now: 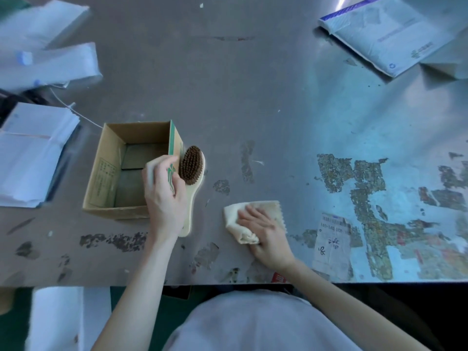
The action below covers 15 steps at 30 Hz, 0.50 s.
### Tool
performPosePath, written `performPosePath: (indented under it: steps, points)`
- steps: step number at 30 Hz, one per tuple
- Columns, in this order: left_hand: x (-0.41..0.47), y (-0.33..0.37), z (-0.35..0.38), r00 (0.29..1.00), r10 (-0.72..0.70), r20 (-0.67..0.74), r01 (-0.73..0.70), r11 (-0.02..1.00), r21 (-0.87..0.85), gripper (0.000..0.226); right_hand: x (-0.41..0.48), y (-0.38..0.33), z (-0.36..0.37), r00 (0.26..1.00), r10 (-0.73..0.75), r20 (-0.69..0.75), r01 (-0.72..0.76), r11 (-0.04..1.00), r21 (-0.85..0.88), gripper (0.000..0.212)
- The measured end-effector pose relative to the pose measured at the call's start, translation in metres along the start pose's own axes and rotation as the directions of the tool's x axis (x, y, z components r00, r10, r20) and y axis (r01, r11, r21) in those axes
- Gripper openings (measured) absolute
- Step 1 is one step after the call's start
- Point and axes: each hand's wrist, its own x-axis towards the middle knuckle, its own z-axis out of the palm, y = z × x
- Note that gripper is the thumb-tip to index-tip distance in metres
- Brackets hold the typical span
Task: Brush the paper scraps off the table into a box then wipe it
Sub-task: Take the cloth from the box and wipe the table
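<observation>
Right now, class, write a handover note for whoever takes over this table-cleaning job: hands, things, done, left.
Left hand: at the right wall of the box, over the handle of the brush; grip unclear.
Right hand: fingers flat, pressing the cloth on the table.
The brush lies bristles up beside the box.
Done: brushing seems finished; the cloth is in place.
Left: wipe the table; a few white scraps lie farther out.

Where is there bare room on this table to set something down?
Free: grey tabletop beyond the open cardboard box and beige cloth, between the white paper stacks and plastic mailer. Crowded: near edge, around left hand, right hand and wooden brush.
</observation>
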Motion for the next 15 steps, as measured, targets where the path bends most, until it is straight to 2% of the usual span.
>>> performPosePath:
  steps: [4, 7, 9, 12, 14, 15]
  points:
    - [-0.034, 0.004, -0.009, 0.989, 0.106, 0.103, -0.109, 0.994, 0.024, 0.021, 0.013, 0.003, -0.008, 0.987, -0.093, 0.134, 0.082, 0.993, 0.084, 0.043]
    - [-0.064, -0.004, -0.012, 0.978, 0.088, 0.188, -0.102, 0.993, 0.067, 0.019, 0.027, 0.018, -0.034, 0.998, 0.041, 0.041, -0.046, 0.989, 0.139, 0.046]
    - [-0.084, -0.009, -0.013, 0.977, -0.021, 0.210, -0.006, 0.992, 0.125, 0.019, 0.036, 0.029, -0.050, 0.966, 0.240, -0.101, -0.216, 0.955, 0.202, 0.045]
    - [-0.104, -0.016, -0.004, 0.940, -0.274, 0.205, 0.223, 0.944, 0.243, 0.025, 0.056, 0.038, -0.066, 0.806, 0.506, -0.307, -0.399, 0.847, 0.350, 0.029]
    - [-0.109, -0.017, 0.004, 0.886, -0.409, 0.219, 0.331, 0.888, 0.319, 0.035, 0.075, 0.035, -0.070, 0.734, 0.564, -0.378, -0.432, 0.818, 0.381, 0.026]
    - [-0.109, -0.016, 0.008, 0.858, -0.461, 0.227, 0.368, 0.859, 0.356, 0.041, 0.083, 0.032, -0.068, 0.741, 0.556, -0.376, -0.431, 0.823, 0.369, 0.028]
